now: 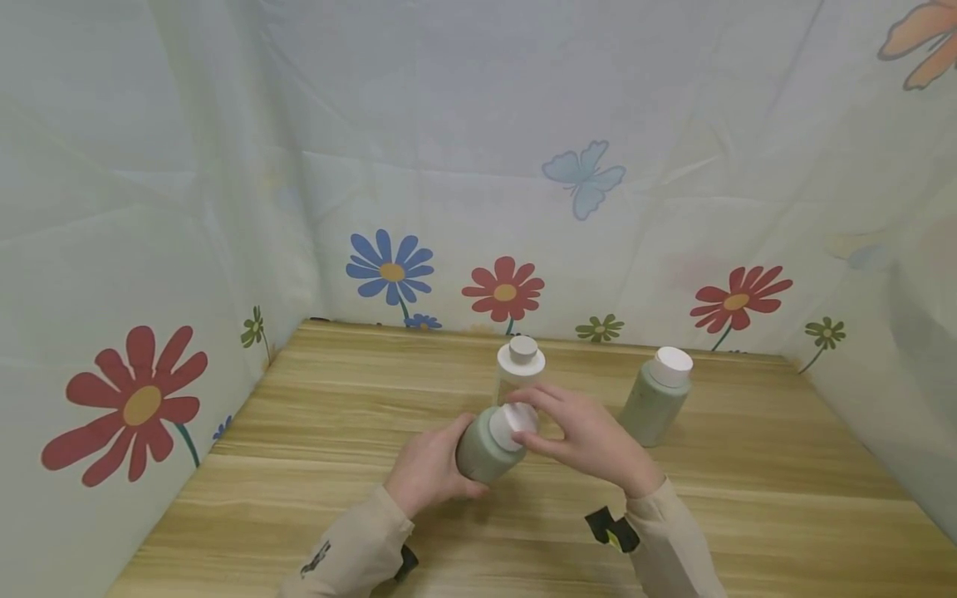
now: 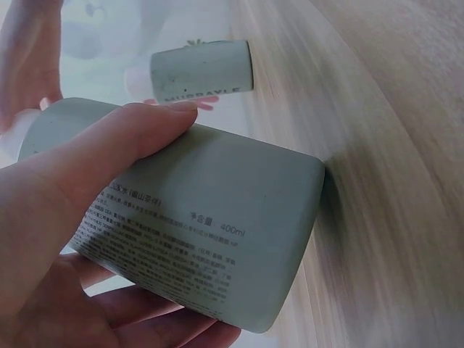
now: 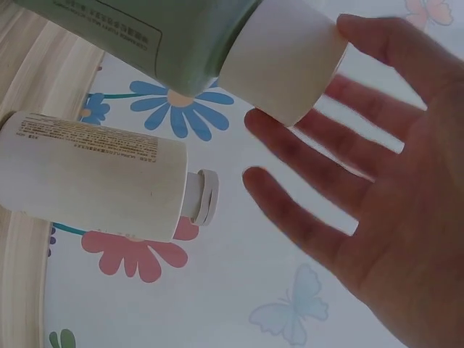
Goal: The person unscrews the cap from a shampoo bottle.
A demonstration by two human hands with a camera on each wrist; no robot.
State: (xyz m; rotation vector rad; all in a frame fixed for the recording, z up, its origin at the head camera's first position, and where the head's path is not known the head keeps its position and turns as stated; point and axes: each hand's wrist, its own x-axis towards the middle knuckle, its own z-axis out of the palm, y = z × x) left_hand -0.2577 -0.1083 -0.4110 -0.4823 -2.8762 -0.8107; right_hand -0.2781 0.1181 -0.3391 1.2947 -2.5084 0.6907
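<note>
My left hand (image 1: 429, 469) grips a sage-green bottle (image 1: 482, 453) around its body, thumb on one side and fingers on the other. The bottle leans to the right; printed text and "400ml" show on its side (image 2: 217, 210) in the left wrist view. Its bottom edge is close to the table, and I cannot tell if it touches. At the top, my right hand (image 1: 586, 432) pinches the white cap (image 3: 283, 61) between thumb and fingertips, with the other fingers spread apart. The cap sits on the bottle's neck.
A white bottle (image 1: 521, 365) with a narrow cap stands just behind the held one. Another green bottle with a white cap (image 1: 654, 407) is to the right, beyond my right wrist. The wood-grain table (image 1: 359, 390) meets flower-printed cloth walls (image 1: 449, 191) at the back and sides.
</note>
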